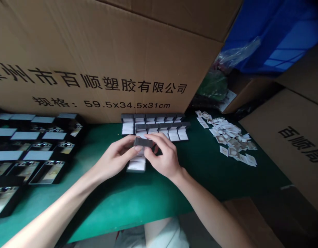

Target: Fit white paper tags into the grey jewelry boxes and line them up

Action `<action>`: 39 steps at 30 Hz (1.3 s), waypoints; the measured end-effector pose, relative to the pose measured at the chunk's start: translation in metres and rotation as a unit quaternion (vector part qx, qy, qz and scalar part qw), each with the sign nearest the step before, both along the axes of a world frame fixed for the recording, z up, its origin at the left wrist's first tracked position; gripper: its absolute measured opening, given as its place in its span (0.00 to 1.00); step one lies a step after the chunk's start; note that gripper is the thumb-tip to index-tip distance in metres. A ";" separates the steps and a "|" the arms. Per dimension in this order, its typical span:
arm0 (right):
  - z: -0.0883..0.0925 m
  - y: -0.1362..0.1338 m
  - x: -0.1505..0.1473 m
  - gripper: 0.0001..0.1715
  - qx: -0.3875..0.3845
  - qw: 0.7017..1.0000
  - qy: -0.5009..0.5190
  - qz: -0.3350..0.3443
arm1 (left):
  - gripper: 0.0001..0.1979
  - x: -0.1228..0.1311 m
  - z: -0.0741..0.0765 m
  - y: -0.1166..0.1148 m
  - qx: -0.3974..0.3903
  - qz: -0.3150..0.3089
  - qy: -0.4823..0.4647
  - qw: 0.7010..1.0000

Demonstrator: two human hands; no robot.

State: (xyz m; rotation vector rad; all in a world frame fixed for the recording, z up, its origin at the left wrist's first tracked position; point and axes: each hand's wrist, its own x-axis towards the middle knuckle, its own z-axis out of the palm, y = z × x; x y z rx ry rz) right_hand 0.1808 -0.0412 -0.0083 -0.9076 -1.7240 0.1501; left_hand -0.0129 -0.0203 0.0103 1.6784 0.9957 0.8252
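Green worktop (107, 203) lies under a small box (137, 164), open midway between front and back edges. Left hand (120, 153) and right hand (164, 151) both pinch its raised lid (143, 142). It looks light and stiff (the hinge perhaps delicate); the lid's ends seem the safest hold. Similar boxes (183, 134) line the back edge; white packets (227, 132) lie toward the right edge.
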 end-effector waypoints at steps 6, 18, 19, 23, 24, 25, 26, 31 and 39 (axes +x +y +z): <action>0.001 -0.002 0.001 0.13 0.000 0.999 -0.038 0.006 | 0.19 -0.002 0.003 -0.001 0.068 0.036 0.045 0.996; 0.000 0.000 0.002 0.17 -0.077 0.995 -0.036 0.045 | 0.19 -0.005 -0.006 -0.006 0.174 0.092 0.130 0.972; -0.001 0.001 0.002 0.18 -0.089 0.994 -0.031 0.051 | 0.19 -0.006 -0.007 -0.006 0.170 0.089 0.130 0.973; -0.003 0.002 0.002 0.18 -0.117 0.991 -0.022 0.061 | 0.19 -0.006 -0.008 -0.004 0.181 0.080 0.142 0.970; -0.003 0.002 0.002 0.17 -0.120 0.991 -0.024 0.057 | 0.19 -0.006 -0.007 -0.004 0.183 0.080 0.143 0.969; -0.003 0.002 0.002 0.16 -0.121 0.991 -0.028 0.051 | 0.19 -0.006 -0.007 -0.004 0.181 0.081 0.142 0.970; -0.003 0.001 0.002 0.15 -0.120 0.991 -0.032 0.045 | 0.19 -0.006 -0.007 -0.003 0.178 0.082 0.138 0.971; -0.001 0.000 0.003 0.15 -0.082 0.994 -0.056 0.046 | 0.16 -0.005 -0.005 -0.003 0.182 0.091 0.130 0.970; -0.004 0.002 0.004 0.22 -0.075 0.995 -0.046 0.043 | 0.15 -0.008 -0.002 -0.001 0.261 0.158 0.180 0.935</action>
